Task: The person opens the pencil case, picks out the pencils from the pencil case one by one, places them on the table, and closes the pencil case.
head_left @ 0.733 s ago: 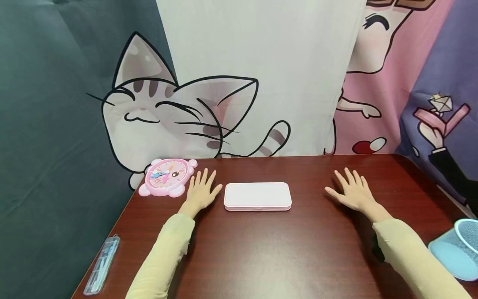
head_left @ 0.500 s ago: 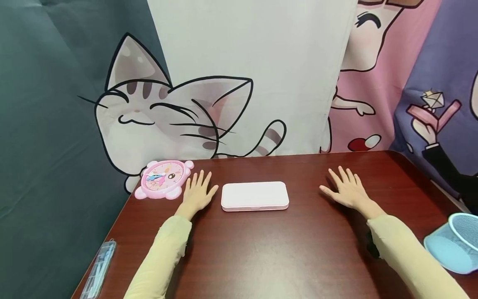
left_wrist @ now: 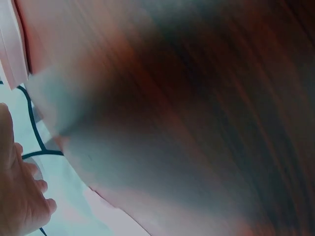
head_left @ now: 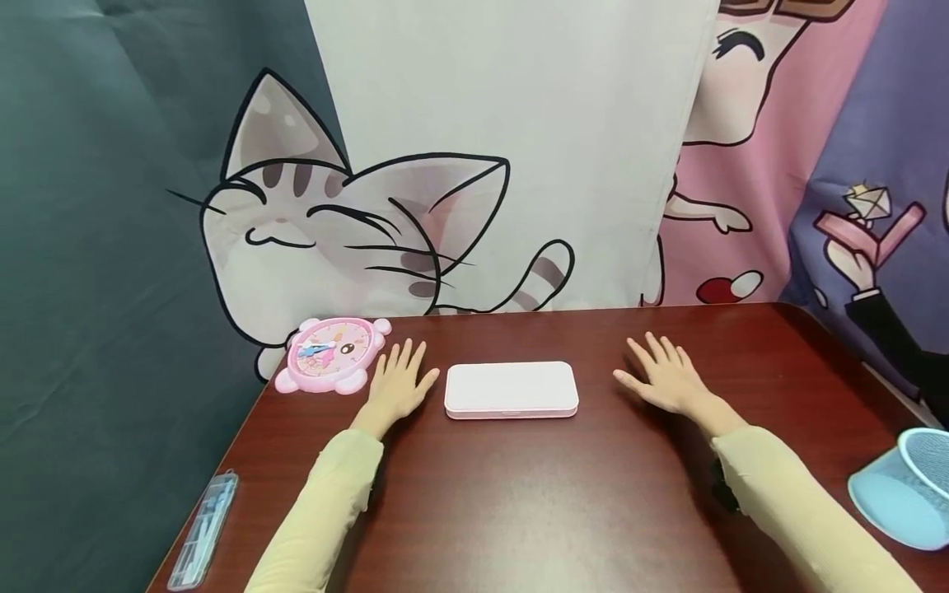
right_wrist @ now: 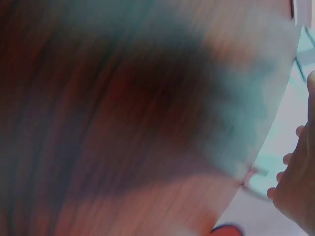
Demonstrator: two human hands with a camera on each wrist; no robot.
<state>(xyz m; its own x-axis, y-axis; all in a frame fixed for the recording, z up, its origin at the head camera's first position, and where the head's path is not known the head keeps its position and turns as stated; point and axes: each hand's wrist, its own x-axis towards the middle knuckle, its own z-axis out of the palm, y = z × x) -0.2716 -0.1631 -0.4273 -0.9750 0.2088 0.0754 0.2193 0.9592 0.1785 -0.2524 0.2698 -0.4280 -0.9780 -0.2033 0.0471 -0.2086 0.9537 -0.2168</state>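
Observation:
A flat white case [head_left: 511,389] with a pink lower edge lies closed at the middle of the dark wooden table [head_left: 563,494]. To its left is my left hand [head_left: 396,389], fingers spread, between the case and a pink animal-shaped clock [head_left: 332,354]. My right hand [head_left: 667,380] is spread out to the right of the case, apart from it. Neither hand holds anything. In the left wrist view, part of the left hand [left_wrist: 22,191] shows at the left edge, with a corner of the case [left_wrist: 12,46] above it. The right wrist view catches the right hand [right_wrist: 298,182] at its right edge.
A clear box [head_left: 203,531] with pale blue contents lies by the table's left edge. At the right edge stands a light blue mesh holder [head_left: 900,494]. Behind the table hangs a cloth with a cartoon cat [head_left: 326,222].
My right hand has moved left, nearer the white case. The left hand stays about where it was beside the clock. The head view has shifted slightly.

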